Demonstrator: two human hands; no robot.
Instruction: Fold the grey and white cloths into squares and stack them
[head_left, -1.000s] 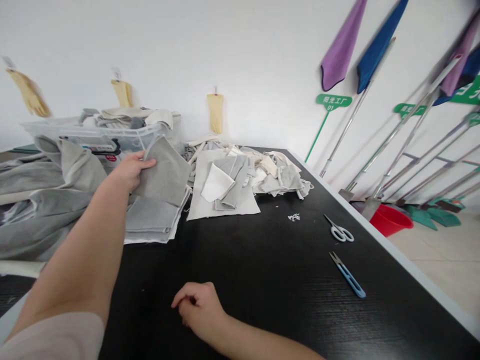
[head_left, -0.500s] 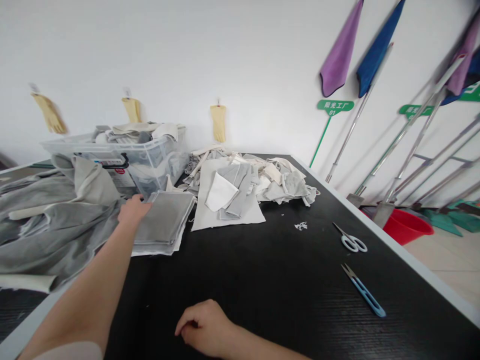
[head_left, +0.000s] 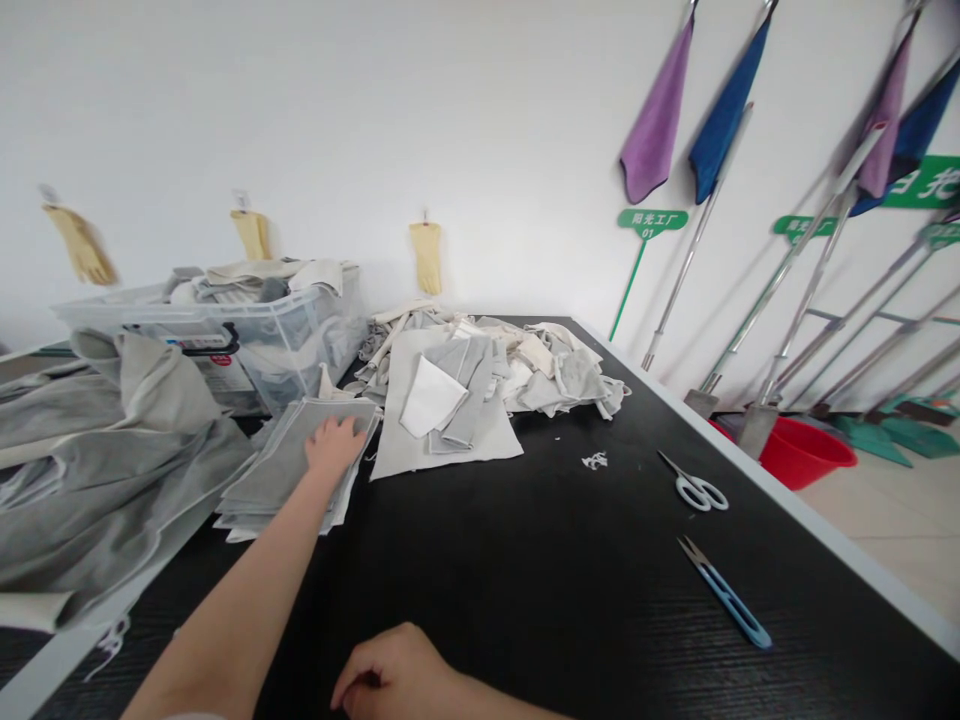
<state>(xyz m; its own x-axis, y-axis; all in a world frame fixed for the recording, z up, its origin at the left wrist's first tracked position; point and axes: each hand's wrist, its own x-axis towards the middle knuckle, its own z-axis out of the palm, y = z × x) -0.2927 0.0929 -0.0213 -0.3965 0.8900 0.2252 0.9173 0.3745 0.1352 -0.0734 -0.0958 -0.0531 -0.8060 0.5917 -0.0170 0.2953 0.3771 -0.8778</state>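
Observation:
My left hand (head_left: pixel 334 445) lies flat on a stack of grey cloth pieces (head_left: pixel 274 465), its fingers spread over the upper right part. Near the bottom edge, my right hand (head_left: pixel 394 672) rests above the black table with its fingers curled in; whatever they hold, if anything, is hidden. To the left of the stack is a large heap of grey cloth (head_left: pixel 127 480). Right of the stack, a pale cloth sheet (head_left: pixel 390 450) carries a white folded piece (head_left: pixel 433 397) and grey strips.
A clear plastic box (head_left: pixel 289 340) full of cloth stands behind the stack. Crumpled cloth (head_left: pixel 562 375) lies at the back. Scissors (head_left: pixel 697 490), blue thread snips (head_left: pixel 731 600) and thread scraps (head_left: pixel 595 461) are on the black table (head_left: pixel 525 560) at the right.
My left hand has moved right from the stack's left edge onto its top, fingers now spread. More of the stack's left side shows. The whole view has shifted slightly.

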